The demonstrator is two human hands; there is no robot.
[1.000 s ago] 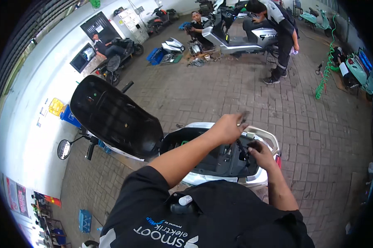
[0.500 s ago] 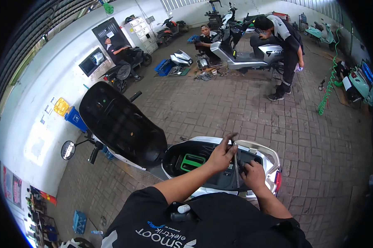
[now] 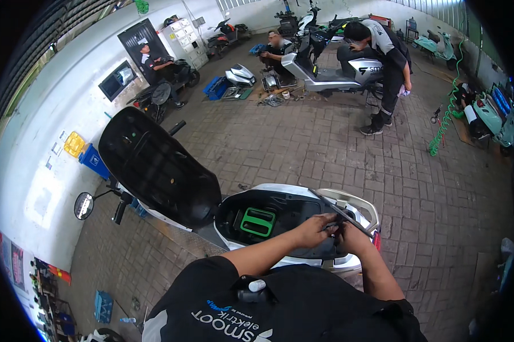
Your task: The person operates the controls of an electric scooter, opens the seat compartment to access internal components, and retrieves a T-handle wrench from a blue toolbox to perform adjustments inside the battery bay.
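A white scooter stands in front of me with its seat raised and its black storage bucket (image 3: 291, 205) uncovered. Both hands are at the rear end of that bucket, close together. The fingers of my left hand (image 3: 314, 231) are curled in toward the right hand, closed on something dark I cannot make out. My right hand (image 3: 356, 239) is also closed, its fingertips hidden beside the left ones. A long thin bar (image 3: 332, 205) slants over the hands, from the bucket's far rim to the tail; its kind is unclear. Deeper in the bucket lies a green-framed part (image 3: 258, 222).
The raised black seat (image 3: 160, 165) leans to the left, near the handlebar mirror (image 3: 84, 206). A pale grab rail (image 3: 371, 208) curves round the tail. Across the brick floor, a person (image 3: 385, 68) bends over a silver scooter (image 3: 331, 80); a green coiled hose (image 3: 444, 128) hangs at right.
The bar has turned from nearly upright in the picture to a slant down to the right. My left hand has come down from its raised, spread pose to meet the right.
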